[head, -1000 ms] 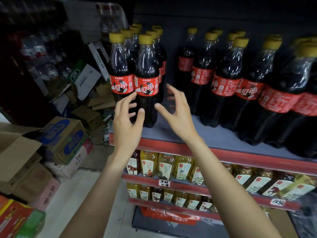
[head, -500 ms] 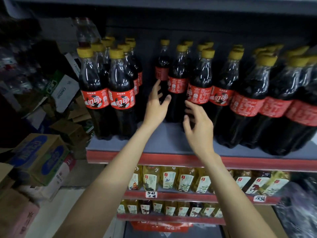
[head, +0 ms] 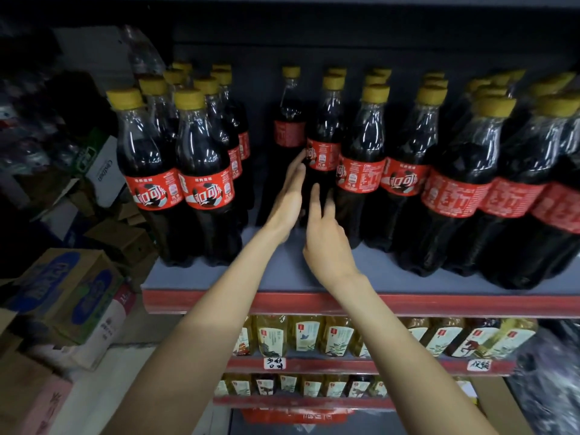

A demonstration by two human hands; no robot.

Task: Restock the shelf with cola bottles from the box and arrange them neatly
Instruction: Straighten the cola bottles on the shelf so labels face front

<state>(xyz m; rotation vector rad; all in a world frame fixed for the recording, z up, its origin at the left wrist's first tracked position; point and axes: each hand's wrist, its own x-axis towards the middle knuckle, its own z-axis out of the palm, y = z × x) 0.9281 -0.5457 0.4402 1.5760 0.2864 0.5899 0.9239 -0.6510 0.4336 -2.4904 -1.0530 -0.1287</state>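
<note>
Here I have both hands reached into the gap on the shelf (head: 282, 277), between the two clumps of cola bottles. My left hand (head: 287, 199) is flat, its fingers straight and held together, laid along the left side of the bottle (head: 323, 158) that stands at the front of the middle row; I judge it is there to nudge that bottle rightward into line with its neighbours. My right hand (head: 326, 243) comes up below it with fingers straight and slightly apart, their tips touching or nearly touching the lower dark body of the same bottle, gripping nothing. Just beyond my left fingertips a single bottle (head: 288, 127) stands farther back, apart from the rest. Left of my fingers is bare shelf floor up to the left group of bottles (head: 175, 171), so there is room there for more stock. The red front lip (head: 439, 304) runs under my wrists. Cardboard boxes (head: 62, 296) sit low to the left, well apart from either hand.
</note>
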